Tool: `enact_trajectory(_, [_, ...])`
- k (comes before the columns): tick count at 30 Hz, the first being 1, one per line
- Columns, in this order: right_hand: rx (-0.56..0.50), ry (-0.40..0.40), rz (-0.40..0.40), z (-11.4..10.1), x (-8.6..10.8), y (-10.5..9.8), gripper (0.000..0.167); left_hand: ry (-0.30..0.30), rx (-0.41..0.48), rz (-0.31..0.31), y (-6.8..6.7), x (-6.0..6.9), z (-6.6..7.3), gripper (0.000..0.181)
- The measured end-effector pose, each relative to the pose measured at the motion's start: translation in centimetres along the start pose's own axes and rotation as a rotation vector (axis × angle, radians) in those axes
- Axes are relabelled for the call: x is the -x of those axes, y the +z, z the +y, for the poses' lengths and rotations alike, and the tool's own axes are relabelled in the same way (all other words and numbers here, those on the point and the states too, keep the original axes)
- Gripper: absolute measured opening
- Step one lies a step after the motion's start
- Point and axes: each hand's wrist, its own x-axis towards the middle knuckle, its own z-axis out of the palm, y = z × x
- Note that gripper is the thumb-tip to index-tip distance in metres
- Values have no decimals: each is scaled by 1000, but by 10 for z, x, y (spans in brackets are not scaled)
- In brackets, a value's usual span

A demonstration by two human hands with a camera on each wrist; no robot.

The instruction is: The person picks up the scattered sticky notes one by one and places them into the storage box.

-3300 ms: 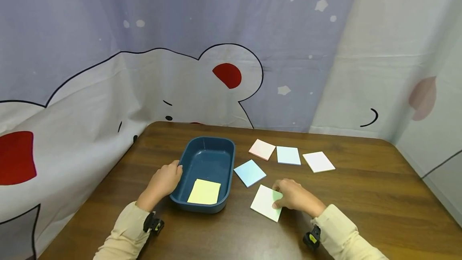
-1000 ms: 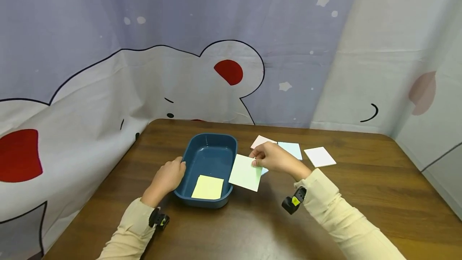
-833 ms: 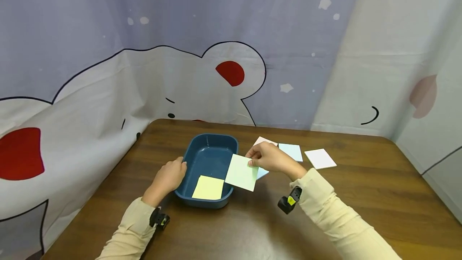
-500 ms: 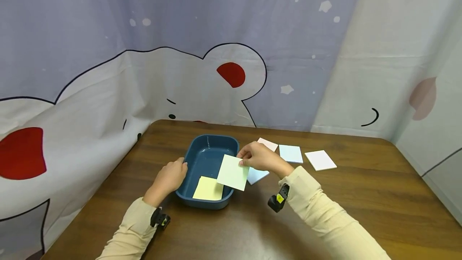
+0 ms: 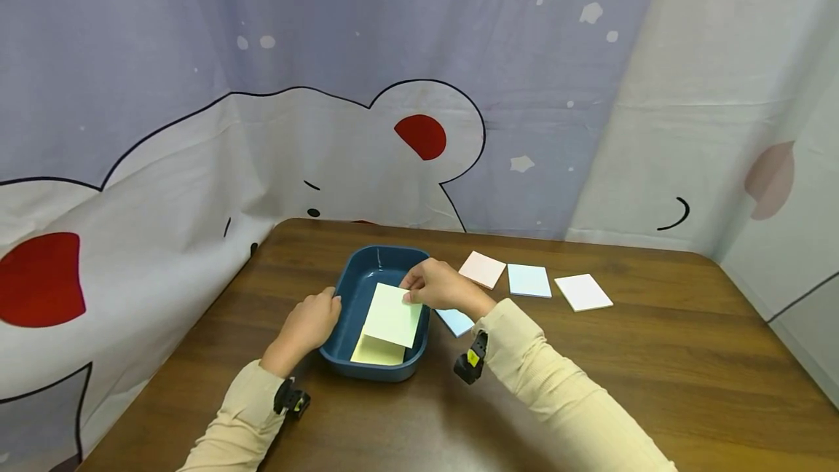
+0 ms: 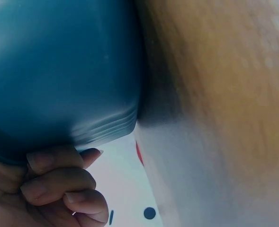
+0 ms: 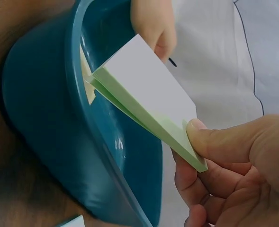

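My right hand [image 5: 446, 290] pinches a pale green sticky note pad [image 5: 393, 317] by one edge, thumb on top. In the right wrist view the pad [image 7: 148, 90] is tilted, and its lower sheets part slightly from the rest. It is over a dark blue plastic tub [image 5: 357, 275], partly covering a yellow sticky note pad [image 5: 376, 352] that lies inside at the near end. My left hand [image 5: 306, 323] grips the tub's left rim; in the left wrist view its curled fingers [image 6: 58, 184] lie against the tub wall [image 6: 82, 71].
Right of the tub, a blue pad [image 5: 457, 321] lies partly hidden behind my right hand. Farther back are a pink pad [image 5: 483, 269], a light blue pad [image 5: 529, 280] and a white pad [image 5: 583, 292]. The wooden table [image 5: 655, 370] meets a printed curtain [image 5: 524, 93] behind.
My right hand has lifted the green pad off the table and carried it left, from beside the tub to over it. My left hand has stayed on the rim.
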Motion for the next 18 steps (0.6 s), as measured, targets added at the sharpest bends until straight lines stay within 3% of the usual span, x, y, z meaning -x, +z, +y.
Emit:
enact_trajectory(11, [14, -60, -39, 1, -8, 28, 12, 3, 10, 7, 1, 0, 0, 44])
enact_trajectory(18, [28, -37, -59, 1, -9, 38, 14, -18, 11, -3, 0, 0, 1, 44])
